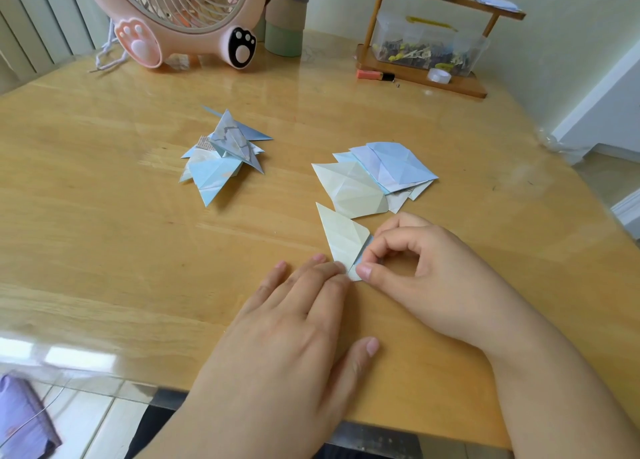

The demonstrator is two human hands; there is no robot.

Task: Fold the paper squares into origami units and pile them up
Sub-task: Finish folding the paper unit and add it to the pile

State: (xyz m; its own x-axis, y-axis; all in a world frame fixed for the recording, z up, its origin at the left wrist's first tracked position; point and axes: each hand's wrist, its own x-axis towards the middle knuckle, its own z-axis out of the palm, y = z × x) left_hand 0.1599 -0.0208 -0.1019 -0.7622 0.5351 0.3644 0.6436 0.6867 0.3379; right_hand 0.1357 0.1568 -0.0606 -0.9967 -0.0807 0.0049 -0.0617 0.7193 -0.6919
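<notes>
glossy, smooth varnished wood across the table (104, 188); matt creased paper in the folded units pile (223, 154) and the flat squares stack (381, 174); shiny pink plastic on the fan (156, 19).

Wooden table (104, 237), glossy top, light grain. On it: heap of folded origami units (224, 155) left of centre; fanned stack of creased paper squares (375, 178) to the right; one part-folded pale paper (343, 239) near the front edge, under the fingertips of both hands. Far side: pink paw-print desk fan (180, 19), green-and-purple cylinder (285, 15), small wooden shelf rack (426, 74) whose base holds a clear box, tape roll and orange marker.
</notes>
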